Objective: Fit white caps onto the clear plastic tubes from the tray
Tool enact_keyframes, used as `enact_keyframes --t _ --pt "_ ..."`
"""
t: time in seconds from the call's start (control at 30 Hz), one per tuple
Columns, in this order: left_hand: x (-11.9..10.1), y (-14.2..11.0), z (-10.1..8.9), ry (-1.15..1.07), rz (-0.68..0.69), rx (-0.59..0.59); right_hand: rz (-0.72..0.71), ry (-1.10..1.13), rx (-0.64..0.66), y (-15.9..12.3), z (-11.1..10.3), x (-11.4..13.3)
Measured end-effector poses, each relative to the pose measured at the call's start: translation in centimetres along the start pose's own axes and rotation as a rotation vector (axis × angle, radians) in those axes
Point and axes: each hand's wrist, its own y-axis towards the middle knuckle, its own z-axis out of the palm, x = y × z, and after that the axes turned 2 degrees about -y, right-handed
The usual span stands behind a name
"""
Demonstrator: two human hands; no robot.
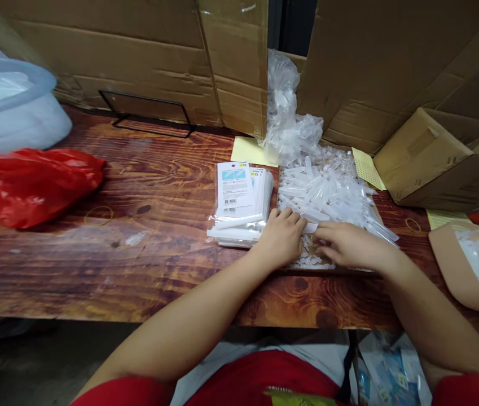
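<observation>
A small translucent plastic strip (310,228) shows between my hands at the front of a heap of similar clear plastic pieces (326,192). My left hand (282,235) is closed, its curled fingers on the strip's left end. From the other side, my right hand (347,242) pinches the strip between thumb and fingers. Just left of my left hand lies a stack of clear packets with printed cards (236,189). White torn scraps (313,259) are scattered below my fingers. The heap rests on a flat cardboard base whose edge is mostly covered.
A red plastic bag (38,186) and a pale tub (14,121) are on the left. Crumpled clear plastic (284,118) stands behind the heap. To the right are a cardboard box (427,160) and a tan container (453,265) of white pieces. A black wire stand (150,115) sits behind.
</observation>
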Motion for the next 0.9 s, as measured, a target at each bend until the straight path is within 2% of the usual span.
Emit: enact_keyframes --t 0.07,0.17,0.33,0.47,0.57,0.67,0.77,0.9 --pt "0.0 0.2 0.2 0.029 0.021 0.016 0.018 -0.078 0.028 0.3 1.2 1.5" --pt "-0.1 0.5 0.4 0.054 0.053 0.03 0.033 -0.129 0.002 0.5 2.7 2.2" --pt "-0.2 0.8 0.5 0.054 -0.003 0.043 -0.006 -0.115 -0.089 0.0 3.5 1.0" --pt "0.0 0.6 0.6 -0.002 -0.111 -0.074 -0.017 -0.049 -0.217 -0.4 3.5 0.1" --pt "0.0 0.3 0.6 -0.136 -0.157 -0.217 -0.007 -0.018 -0.297 -0.1 3.9 -0.2" --pt "-0.2 -0.1 0.5 -0.355 -0.138 -0.305 -0.056 0.008 -0.322 0.7 4.7 -0.5" --pt "-0.5 -0.4 0.2 -0.606 -0.118 -0.319 -0.105 0.015 -0.319 1.3 5.4 -0.6" --pt "-0.5 -0.8 -0.1 -0.819 -0.161 -0.279 -0.061 -0.012 -0.33 1.4 5.4 -0.3"
